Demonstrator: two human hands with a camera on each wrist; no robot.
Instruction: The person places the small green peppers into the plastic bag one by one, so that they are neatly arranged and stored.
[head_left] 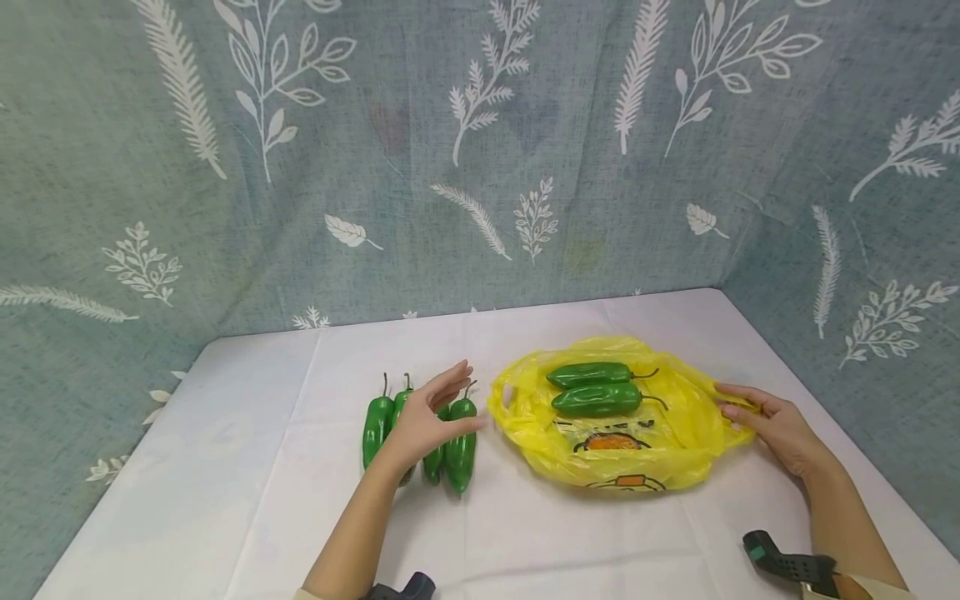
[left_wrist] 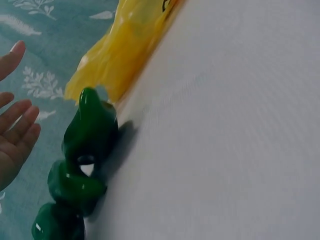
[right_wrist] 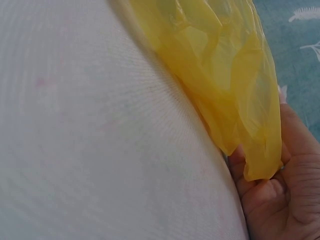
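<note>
A yellow plastic bag (head_left: 682,408) lies spread with its mouth upward on the right part of the table. Two green peppers (head_left: 597,400) lie side by side in it, stems toward the right. My right hand (head_left: 780,429) pinches the bag's right handle; the right wrist view shows the gathered plastic (right_wrist: 260,145) between thumb and fingers. To the left of the bag, several green peppers (head_left: 461,454) lie in a row on the cloth, partly hidden by my left hand (head_left: 420,427). That hand hovers over them, holding nothing, thumb apart from its extended fingers (left_wrist: 20,122).
A white cloth (head_left: 555,542) covers the table. Behind it and at both sides hangs a blue-green curtain (head_left: 405,208) with white leaf prints. A dark wrist camera (head_left: 787,562) is strapped to the right forearm, another (head_left: 408,587) to the left.
</note>
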